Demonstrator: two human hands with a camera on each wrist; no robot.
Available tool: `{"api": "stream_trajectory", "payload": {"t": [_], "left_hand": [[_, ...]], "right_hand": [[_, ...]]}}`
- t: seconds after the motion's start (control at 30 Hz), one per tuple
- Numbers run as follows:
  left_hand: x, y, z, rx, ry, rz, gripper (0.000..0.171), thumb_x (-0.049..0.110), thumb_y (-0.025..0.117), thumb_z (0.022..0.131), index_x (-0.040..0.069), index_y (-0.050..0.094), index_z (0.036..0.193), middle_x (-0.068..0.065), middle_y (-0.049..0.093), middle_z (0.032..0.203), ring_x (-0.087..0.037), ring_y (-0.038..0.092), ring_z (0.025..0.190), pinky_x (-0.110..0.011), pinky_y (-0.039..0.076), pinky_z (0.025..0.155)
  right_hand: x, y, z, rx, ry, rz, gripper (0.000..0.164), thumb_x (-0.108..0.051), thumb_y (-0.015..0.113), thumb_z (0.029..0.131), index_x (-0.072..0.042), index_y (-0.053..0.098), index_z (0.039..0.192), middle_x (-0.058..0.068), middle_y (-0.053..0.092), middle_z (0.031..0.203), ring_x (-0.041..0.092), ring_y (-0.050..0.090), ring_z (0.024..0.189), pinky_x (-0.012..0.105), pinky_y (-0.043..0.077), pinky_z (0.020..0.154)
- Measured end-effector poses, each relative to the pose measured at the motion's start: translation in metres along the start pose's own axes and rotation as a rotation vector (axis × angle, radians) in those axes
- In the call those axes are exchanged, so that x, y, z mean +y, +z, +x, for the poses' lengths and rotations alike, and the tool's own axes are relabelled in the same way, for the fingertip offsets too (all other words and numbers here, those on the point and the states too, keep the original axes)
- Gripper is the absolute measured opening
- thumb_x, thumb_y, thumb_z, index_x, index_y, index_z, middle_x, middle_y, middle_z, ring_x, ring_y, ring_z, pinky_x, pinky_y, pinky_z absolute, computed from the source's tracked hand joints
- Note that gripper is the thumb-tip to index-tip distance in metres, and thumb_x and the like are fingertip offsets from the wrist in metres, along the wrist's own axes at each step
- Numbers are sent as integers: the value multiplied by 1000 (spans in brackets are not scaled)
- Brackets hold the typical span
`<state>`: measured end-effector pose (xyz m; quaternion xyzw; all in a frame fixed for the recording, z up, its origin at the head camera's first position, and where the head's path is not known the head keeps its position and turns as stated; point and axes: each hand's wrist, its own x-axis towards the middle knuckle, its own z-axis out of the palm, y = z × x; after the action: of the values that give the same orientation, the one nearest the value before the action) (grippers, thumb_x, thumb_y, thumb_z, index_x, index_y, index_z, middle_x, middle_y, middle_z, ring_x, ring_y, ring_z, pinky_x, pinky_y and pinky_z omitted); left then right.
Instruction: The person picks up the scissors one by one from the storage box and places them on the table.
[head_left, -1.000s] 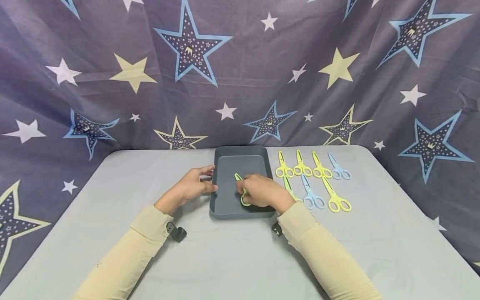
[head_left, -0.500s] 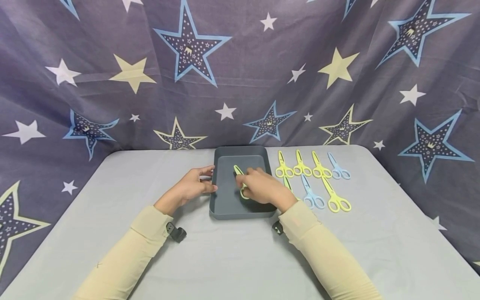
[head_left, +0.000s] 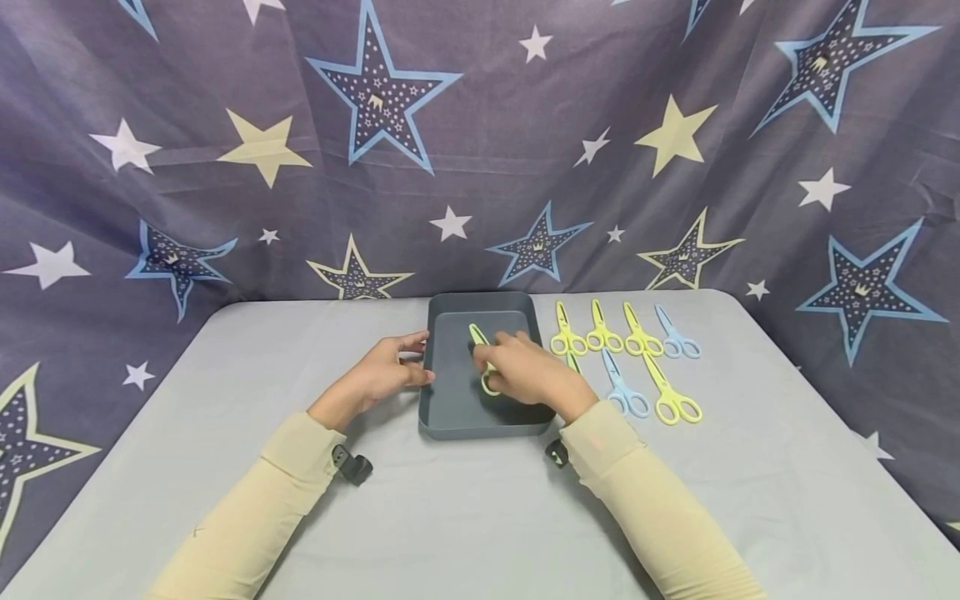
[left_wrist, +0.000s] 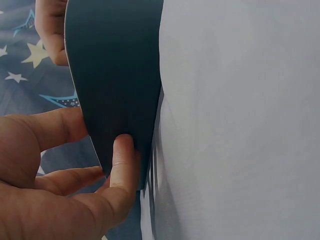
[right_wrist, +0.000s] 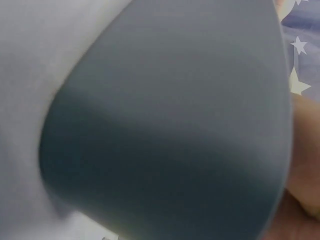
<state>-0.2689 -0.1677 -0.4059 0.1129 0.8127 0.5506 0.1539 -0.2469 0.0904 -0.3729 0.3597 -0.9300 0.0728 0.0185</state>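
Note:
A dark grey tray [head_left: 450, 408] lies on the table. My right hand [head_left: 528, 371] is over its inside and pinches a pair of light green scissors [head_left: 477, 335]. The blade end points away from me; part of the handles is hidden by the fingers. At the tray's left side rests my left hand [head_left: 386, 367], thumb and fingers spread. In the left wrist view its fingers [left_wrist: 122, 160] touch the tray's outer wall [left_wrist: 117, 65]. The right wrist view is mostly filled by the tray's outer wall [right_wrist: 170, 125], so the scissors are hidden there.
Right of the tray lie two rows of scissors, several yellow [head_left: 677, 406] and two blue [head_left: 625, 394]. One light green pair [head_left: 573, 363] is partly covered by my right hand and the tray. A starry cloth [head_left: 480, 150] hangs behind the grey-white table [head_left: 450, 517].
My right hand has moved the light green scissors a little farther from me inside the tray. The left hand and the tray have stayed in place.

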Motion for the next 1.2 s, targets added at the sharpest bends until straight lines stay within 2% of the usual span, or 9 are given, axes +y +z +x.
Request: {"api": "stream_trajectory", "payload": {"t": [0.33,0.7,0.9,1.2], "left_hand": [[-1,0,1,3,2,0,86,-1,71,88,0,25,161,-28,41,151,-39,59,126,-34,56,99],[-1,0,0,6,0,-5,86,-1,71,88,0,26,161,-28,42,151,-38,59,125,-33,56,98],[-1,0,0,4,0,-11,86,-2,71,88,0,25,161,-28,41,151,-39,59,126,-33,56,98],[0,0,0,5,4,0,86,-1,71,88,0,25,161,-29,41,151,-39,58,126,-34,56,99]], "right_hand": [[1,0,0,9,22,20,10,-14,66,96,-19,62,103,1,57,94,22,52,86,36,47,78],[2,-1,0,34,0,13,7,-15,67,95,-19,63,99,0,56,91,21,53,84,35,47,75],[3,-1,0,34,16,9,7,-16,68,94,-20,65,98,0,56,91,21,53,84,34,48,71],[4,0,0,41,-9,14,6,-14,68,92,-18,64,95,0,55,90,22,51,87,36,46,80]]}}
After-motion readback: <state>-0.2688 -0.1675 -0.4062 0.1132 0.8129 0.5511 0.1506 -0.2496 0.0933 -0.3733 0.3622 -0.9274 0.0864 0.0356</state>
